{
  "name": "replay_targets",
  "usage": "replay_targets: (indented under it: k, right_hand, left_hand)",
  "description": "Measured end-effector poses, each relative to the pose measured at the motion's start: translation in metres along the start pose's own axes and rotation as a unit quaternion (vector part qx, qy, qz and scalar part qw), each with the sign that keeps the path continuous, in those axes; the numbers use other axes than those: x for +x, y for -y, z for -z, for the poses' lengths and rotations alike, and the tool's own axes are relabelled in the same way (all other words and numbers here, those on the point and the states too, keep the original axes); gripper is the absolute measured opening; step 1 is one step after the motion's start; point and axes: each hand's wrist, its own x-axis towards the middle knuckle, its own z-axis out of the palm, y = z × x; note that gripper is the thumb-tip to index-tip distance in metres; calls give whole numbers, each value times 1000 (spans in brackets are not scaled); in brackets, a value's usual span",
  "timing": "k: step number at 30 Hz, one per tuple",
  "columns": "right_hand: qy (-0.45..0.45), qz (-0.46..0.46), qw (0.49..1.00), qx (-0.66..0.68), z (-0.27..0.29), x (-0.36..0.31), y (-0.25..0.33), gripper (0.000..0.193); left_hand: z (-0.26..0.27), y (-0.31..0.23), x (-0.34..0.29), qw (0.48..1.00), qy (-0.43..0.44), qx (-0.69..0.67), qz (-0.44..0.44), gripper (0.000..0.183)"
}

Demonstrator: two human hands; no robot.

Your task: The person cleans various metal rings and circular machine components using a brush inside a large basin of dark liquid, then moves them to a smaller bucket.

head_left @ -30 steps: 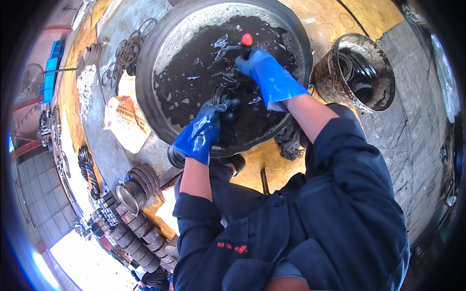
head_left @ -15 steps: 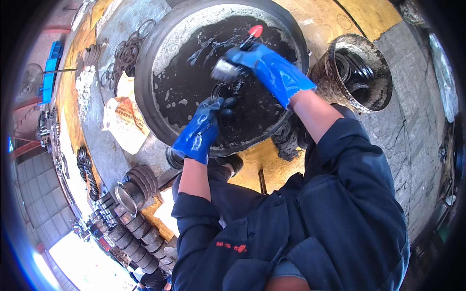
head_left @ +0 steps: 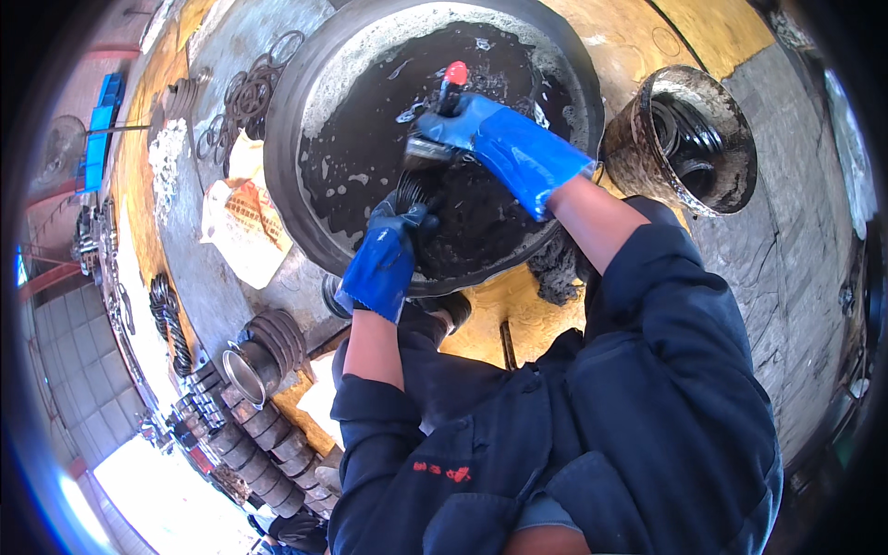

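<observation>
My right hand [head_left: 455, 128] wears a blue rubber glove and grips a flat brush [head_left: 431, 151], its dark handle tipped in red. The brush head hangs just over a bundle of thin dark rings [head_left: 413, 189]; whether its bristles touch them I cannot tell. My left hand [head_left: 393, 227], in a matching glove, is closed round the near end of that bundle. Both hands are above a wide round tub [head_left: 282, 153] holding black liquid [head_left: 356, 157] with pale froth along its far and left sides.
To the right stands a grimy bucket [head_left: 634, 153] with dark rings inside. Loose rings [head_left: 248, 97] lie left of the tub, near a crumpled printed bag [head_left: 242, 227]. Rows of stacked metal cylinders [head_left: 268, 449] fill the lower left, beside a larger ring-shaped part [head_left: 245, 372].
My right hand and the brush have moved left and slightly nearer, toward the rings. My left hand has dropped slightly nearer, still holding the bundle. The whole view has shifted a little.
</observation>
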Motion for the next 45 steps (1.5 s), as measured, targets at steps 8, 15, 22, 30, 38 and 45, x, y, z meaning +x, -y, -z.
replay_targets:
  k: [8,15,22,30,38,45]
  right_hand:
    - [62,5,993,-101,-8,-20,12,36]
    - [-110,-83,962,-237,16,-8,-21,41]
    - [-252,-44,966,-33,52,2,-3,38]
    - [-161,-77,980,-93,72,30,-41,43]
    - [73,-48,990,-110,-19,-42,40,39]
    - [-106,-42,974,-197,2,-2,-3,39]
  left_hand:
    - [9,14,-4,921,-29,338,-192,28]
    - [-18,-24,7,995,48,4,85,27]
    - [-38,17,53,987,21,-156,-39,30]
    - [-25,22,55,951,95,-278,99,31]
    - [7,27,16,996,5,-19,-86,31]
    - [10,39,41,986,7,-163,45,35]
